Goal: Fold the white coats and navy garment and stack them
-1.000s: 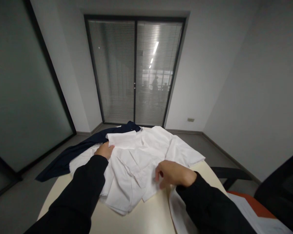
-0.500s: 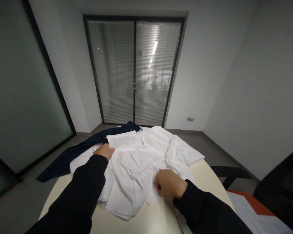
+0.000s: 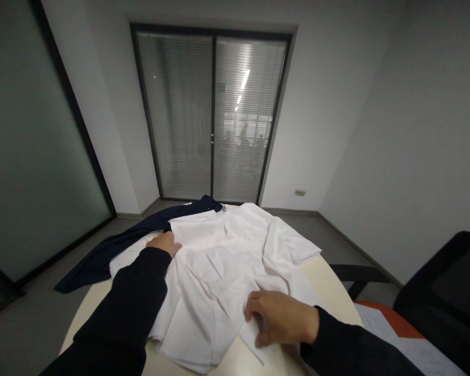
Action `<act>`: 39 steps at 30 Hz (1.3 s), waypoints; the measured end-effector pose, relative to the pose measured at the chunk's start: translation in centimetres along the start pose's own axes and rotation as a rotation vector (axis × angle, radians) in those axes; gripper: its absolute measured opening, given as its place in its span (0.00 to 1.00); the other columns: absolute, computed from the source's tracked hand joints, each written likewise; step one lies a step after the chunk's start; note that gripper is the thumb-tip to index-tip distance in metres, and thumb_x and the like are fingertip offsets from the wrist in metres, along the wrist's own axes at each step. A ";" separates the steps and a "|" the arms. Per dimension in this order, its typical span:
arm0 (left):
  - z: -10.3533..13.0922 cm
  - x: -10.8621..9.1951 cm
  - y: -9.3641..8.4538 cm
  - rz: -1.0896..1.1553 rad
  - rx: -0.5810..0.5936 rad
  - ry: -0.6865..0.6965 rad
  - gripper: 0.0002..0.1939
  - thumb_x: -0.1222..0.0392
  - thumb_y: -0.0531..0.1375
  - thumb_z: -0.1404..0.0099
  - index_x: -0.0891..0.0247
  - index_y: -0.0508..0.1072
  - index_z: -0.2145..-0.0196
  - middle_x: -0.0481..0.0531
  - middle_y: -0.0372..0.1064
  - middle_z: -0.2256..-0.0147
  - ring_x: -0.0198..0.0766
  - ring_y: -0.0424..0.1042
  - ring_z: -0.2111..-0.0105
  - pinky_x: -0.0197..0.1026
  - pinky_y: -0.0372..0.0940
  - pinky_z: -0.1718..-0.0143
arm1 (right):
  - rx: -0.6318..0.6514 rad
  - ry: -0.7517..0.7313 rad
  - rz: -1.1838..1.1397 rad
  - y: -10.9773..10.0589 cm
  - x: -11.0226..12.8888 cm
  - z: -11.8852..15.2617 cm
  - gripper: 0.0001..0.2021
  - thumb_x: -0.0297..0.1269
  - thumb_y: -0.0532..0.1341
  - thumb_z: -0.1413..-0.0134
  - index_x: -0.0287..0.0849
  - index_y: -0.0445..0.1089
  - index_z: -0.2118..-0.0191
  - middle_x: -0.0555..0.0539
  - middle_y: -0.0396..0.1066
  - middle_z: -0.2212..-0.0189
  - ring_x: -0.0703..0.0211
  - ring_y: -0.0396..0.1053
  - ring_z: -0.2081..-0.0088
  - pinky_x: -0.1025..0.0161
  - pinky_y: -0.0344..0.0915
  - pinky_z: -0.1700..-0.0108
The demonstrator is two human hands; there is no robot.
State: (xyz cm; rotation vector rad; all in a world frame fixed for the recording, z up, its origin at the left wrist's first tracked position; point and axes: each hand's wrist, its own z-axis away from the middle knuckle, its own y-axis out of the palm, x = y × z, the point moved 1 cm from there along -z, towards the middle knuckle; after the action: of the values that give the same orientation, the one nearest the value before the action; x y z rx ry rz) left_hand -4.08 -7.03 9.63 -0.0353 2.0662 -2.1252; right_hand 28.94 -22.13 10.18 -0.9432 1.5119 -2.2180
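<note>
A white button-front shirt [image 3: 203, 277] lies spread and creased over the table. My left hand [image 3: 164, 243] rests on its left side, the thumb apart from the fingers; the fingertips are partly hidden. Over the lower right part of the shirt is my right hand [image 3: 276, 316], its fingers curved and a gap between thumb and fingers. Below that hand, a corner of the white cloth points toward me. Along the far left edge of the shirt lies a dark navy garment [image 3: 141, 232], which hangs past the table's left side.
The round cream table [image 3: 332, 282] shows at its right and front edges. To the right stands a black mesh chair [image 3: 446, 271], near papers [image 3: 405, 342] and an orange-red surface [image 3: 394, 319]. Behind are a glazed door with blinds [image 3: 213, 115] and grey walls.
My right hand has moved slightly right and toward me, and its fingers have spread. The shirt's lower edge and right corner have come nearer. My left hand stays about where it was.
</note>
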 end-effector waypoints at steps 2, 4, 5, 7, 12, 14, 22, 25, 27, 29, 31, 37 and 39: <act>-0.2 0.2 0.2 0.005 0.002 0.014 0.23 0.48 0.58 0.41 0.70 0.73 0.56 0.71 0.72 0.55 0.60 0.72 0.54 0.50 0.66 0.58 | 0.018 0.011 -0.064 0.4 -0.5 0.0 0.16 0.39 0.68 0.60 0.45 0.75 0.61 0.48 0.73 0.62 0.56 0.71 0.61 0.65 0.62 0.60; -0.3 0.3 0.2 0.010 -0.009 -0.001 0.23 0.48 0.57 0.40 0.69 0.73 0.55 0.70 0.72 0.55 0.60 0.72 0.54 0.50 0.66 0.58 | 0.151 0.058 -0.166 0.7 -1.2 0.2 0.12 0.39 0.70 0.61 0.44 0.77 0.65 0.52 0.73 0.71 0.61 0.69 0.69 0.68 0.61 0.66; -0.2 0.3 0.1 0.015 -0.016 -0.015 0.22 0.49 0.57 0.40 0.69 0.73 0.55 0.70 0.72 0.54 0.59 0.72 0.54 0.50 0.65 0.58 | 0.237 0.093 -0.219 0.7 -1.4 0.5 0.11 0.39 0.70 0.62 0.43 0.77 0.68 0.54 0.71 0.75 0.64 0.67 0.72 0.70 0.60 0.69; -0.1 0.2 0.1 0.023 -0.028 -0.042 0.22 0.49 0.57 0.40 0.68 0.73 0.55 0.69 0.72 0.54 0.59 0.71 0.53 0.51 0.65 0.58 | 0.401 0.180 -0.293 0.6 -1.7 1.3 0.12 0.42 0.72 0.66 0.44 0.78 0.71 0.57 0.68 0.80 0.67 0.64 0.77 0.71 0.58 0.72; 0.3 -0.1 -0.6 0.022 -0.079 -0.097 0.22 0.50 0.59 0.41 0.69 0.71 0.55 0.69 0.72 0.55 0.59 0.72 0.54 0.51 0.66 0.58 | 0.582 0.313 -0.409 -0.8 -1.4 3.1 0.16 0.49 0.71 0.67 0.44 0.77 0.71 0.56 0.68 0.81 0.66 0.64 0.79 0.70 0.60 0.72; 0.8 -0.4 -1.4 0.013 -0.153 -0.119 0.23 0.50 0.61 0.42 0.70 0.70 0.55 0.69 0.72 0.56 0.59 0.73 0.56 0.50 0.66 0.60 | 0.373 0.306 -0.283 -1.8 -1.7 3.4 0.14 0.48 0.70 0.61 0.43 0.76 0.71 0.54 0.70 0.79 0.63 0.67 0.76 0.68 0.59 0.71; 8.5 -8.8 -2.0 0.121 0.016 0.729 0.13 0.47 0.61 0.40 0.60 0.71 0.69 0.50 0.74 0.68 0.45 0.74 0.65 0.42 0.65 0.63 | -0.122 0.597 0.272 -3.1 -5.2 4.0 0.20 0.37 0.59 0.49 0.35 0.63 0.51 0.33 0.74 0.62 0.41 0.73 0.62 0.59 0.57 0.66; 13.2 -12.1 1.5 0.230 0.179 1.177 0.24 0.41 0.64 0.44 0.55 0.72 0.54 0.53 0.69 0.48 0.48 0.68 0.48 0.45 0.63 0.50 | -0.110 0.538 0.191 -3.1 -6.4 4.1 0.15 0.30 0.57 0.49 0.38 0.64 0.54 0.36 0.74 0.63 0.45 0.73 0.62 0.60 0.56 0.66; 15.5 -13.2 4.0 0.212 0.195 1.308 0.37 0.36 0.64 0.47 0.55 0.66 0.44 0.59 0.56 0.38 0.58 0.54 0.38 0.57 0.52 0.40 | -0.175 0.529 0.110 -3.7 -7.7 4.4 0.12 0.30 0.54 0.46 0.39 0.66 0.55 0.38 0.74 0.64 0.50 0.72 0.64 0.61 0.57 0.66; 17.0 -13.5 6.0 0.196 0.205 1.327 0.44 0.33 0.62 0.47 0.53 0.59 0.38 0.62 0.50 0.35 0.63 0.45 0.35 0.65 0.45 0.40 | -0.262 0.545 -0.030 -4.9 -9.2 4.9 0.09 0.35 0.51 0.41 0.39 0.67 0.59 0.40 0.74 0.67 0.56 0.71 0.70 0.63 0.58 0.68; 17.8 -13.6 7.4 0.195 0.191 1.320 0.45 0.31 0.60 0.46 0.51 0.56 0.36 0.63 0.47 0.34 0.64 0.45 0.36 0.67 0.46 0.41 | -0.336 0.566 -0.209 -6.3 -10.6 5.4 0.13 0.42 0.51 0.39 0.39 0.66 0.64 0.44 0.72 0.71 0.60 0.68 0.74 0.64 0.59 0.71; 20.0 -15.5 10.6 0.137 -0.073 1.375 0.28 0.41 0.54 0.34 0.42 0.55 0.38 0.61 0.47 0.34 0.61 0.56 0.39 0.61 0.59 0.47 | -0.655 0.347 -0.940 -10.9 -10.2 4.6 0.17 0.50 0.60 0.46 0.40 0.66 0.61 0.48 0.70 0.70 0.64 0.66 0.73 0.66 0.64 0.69; 20.9 -16.6 12.2 0.107 -0.216 1.406 0.23 0.45 0.50 0.30 0.42 0.56 0.39 0.60 0.52 0.36 0.60 0.60 0.41 0.61 0.62 0.49 | -0.735 0.194 -1.123 -11.7 -8.8 3.3 0.19 0.47 0.63 0.48 0.41 0.66 0.54 0.45 0.72 0.62 0.61 0.70 0.65 0.64 0.67 0.60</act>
State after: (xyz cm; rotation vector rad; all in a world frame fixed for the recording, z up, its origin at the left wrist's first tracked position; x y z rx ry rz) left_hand 16.50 -25.53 0.03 1.9570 2.6828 -1.9481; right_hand 39.02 -14.69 18.43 -2.3092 2.3329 -2.3932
